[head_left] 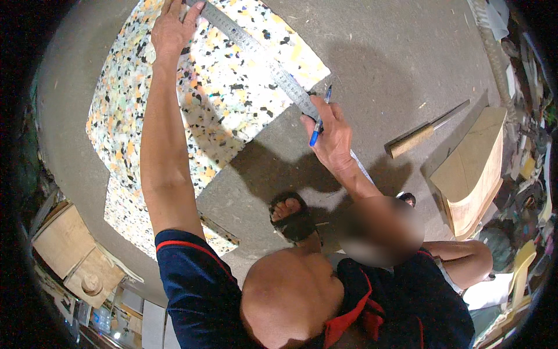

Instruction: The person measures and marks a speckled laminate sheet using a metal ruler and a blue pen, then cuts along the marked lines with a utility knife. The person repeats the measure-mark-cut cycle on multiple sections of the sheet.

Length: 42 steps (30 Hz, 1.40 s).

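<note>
My left hand [175, 29], partly cut off at the top edge, lies with fingers extended and thumb on a steel ruler [244, 41], at a speckled foam sheet [125, 81]. The ruler runs diagonally across the sheet, past its edge and beneath my right hand [330, 134]. My right fingers are closed round a blue pen [315, 134], its tip pointing up, and rest at the ruler. Another speckled piece [122, 200] shows at lower left, partly behind my left arm. A knife with a wooden handle [410, 141] lies to the right of my right hand.
The concrete floor [378, 70] surrounds the foam. Curved pale wooden boards [465, 163] lie at right. Cut wooden pieces [64, 238] and clutter line the left edge; more scraps line the right rim. My sandalled foot [288, 212] is below the foam.
</note>
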### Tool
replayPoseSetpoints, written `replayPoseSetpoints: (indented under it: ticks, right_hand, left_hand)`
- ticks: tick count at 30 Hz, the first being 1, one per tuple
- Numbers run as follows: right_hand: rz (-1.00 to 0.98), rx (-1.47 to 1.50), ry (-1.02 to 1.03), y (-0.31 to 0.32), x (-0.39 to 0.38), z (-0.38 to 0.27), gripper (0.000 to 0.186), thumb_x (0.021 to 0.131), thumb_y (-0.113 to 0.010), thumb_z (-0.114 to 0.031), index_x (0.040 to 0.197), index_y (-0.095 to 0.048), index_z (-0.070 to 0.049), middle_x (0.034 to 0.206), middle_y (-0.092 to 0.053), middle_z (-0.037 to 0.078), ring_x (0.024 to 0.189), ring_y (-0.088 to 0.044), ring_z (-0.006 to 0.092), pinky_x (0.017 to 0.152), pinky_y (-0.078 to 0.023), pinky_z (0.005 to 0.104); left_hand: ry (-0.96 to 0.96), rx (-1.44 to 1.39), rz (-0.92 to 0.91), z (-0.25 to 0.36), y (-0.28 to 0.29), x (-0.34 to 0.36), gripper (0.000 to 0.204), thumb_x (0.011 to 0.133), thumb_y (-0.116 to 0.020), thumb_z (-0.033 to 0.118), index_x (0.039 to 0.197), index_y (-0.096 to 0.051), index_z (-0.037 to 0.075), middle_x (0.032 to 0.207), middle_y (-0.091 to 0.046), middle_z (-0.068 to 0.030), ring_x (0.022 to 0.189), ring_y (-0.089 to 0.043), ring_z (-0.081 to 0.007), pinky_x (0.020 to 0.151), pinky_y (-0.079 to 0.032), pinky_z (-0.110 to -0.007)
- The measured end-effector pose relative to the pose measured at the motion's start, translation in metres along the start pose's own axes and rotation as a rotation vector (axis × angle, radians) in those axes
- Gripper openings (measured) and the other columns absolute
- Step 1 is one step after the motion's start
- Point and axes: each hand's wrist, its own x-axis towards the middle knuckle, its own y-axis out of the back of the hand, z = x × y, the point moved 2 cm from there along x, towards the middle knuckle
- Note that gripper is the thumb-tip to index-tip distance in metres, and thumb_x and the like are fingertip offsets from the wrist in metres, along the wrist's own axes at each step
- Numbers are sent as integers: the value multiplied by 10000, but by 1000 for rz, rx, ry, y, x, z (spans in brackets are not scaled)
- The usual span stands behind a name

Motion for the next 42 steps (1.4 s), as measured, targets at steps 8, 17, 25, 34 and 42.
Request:
replayPoseSetpoints:
  ticks: [8, 17, 25, 34, 42]
  right_hand:
    - [20, -13, 53, -5, 1, 2, 488, 849, -794, -113, 1294, -597, -66, 940, -637, 171, 741, -657, 310, 608, -533, 387]
    - [5, 31, 49, -6, 4, 8, 477, 846, -796, -101, 1279, -603, -53, 950, -628, 171, 741, -653, 315, 603, -528, 387]
    - [-15, 25, 77, -9, 5, 13, 486, 864, -795, -129, 1298, -597, -31, 937, -633, 175, 743, -654, 293, 603, -525, 383]
    - [-82, 31, 145, 41, 36, -30, 458, 987, -626, -197, 1408, -555, -31, 898, -617, 209, 759, -658, 367, 646, -552, 425]
    - [-122, 260, 418, -17, 216, -111, 269, 955, -654, -143, 1188, -629, -11, 1047, -719, 199, 925, -725, 274, 815, -564, 433]
  left_hand:
    - [-23, 75, -13, -4, -1, 1, 662, 959, -575, 357, 1531, -421, 62, 1593, -390, -194, 1339, -514, -395, 1122, -421, -449]
    - [5, 88, -9, 3, -3, -1, 653, 977, -575, 356, 1537, -410, 64, 1600, -388, -176, 1373, -472, -407, 1150, -387, -461]
    - [36, 88, 22, -7, -9, -3, 606, 994, -547, 350, 1511, -447, 50, 1600, -397, -165, 1393, -460, -393, 1163, -379, -462]
    - [8, 107, 72, -18, 1, -17, 591, 1034, -474, 477, 1521, -473, 143, 1602, -417, -88, 1131, -642, -332, 982, -522, -440]
    - [39, -10, 78, -18, 19, -20, 599, 989, -554, 409, 1490, -490, 87, 1587, -437, -95, 1021, -651, -340, 922, -541, -442]
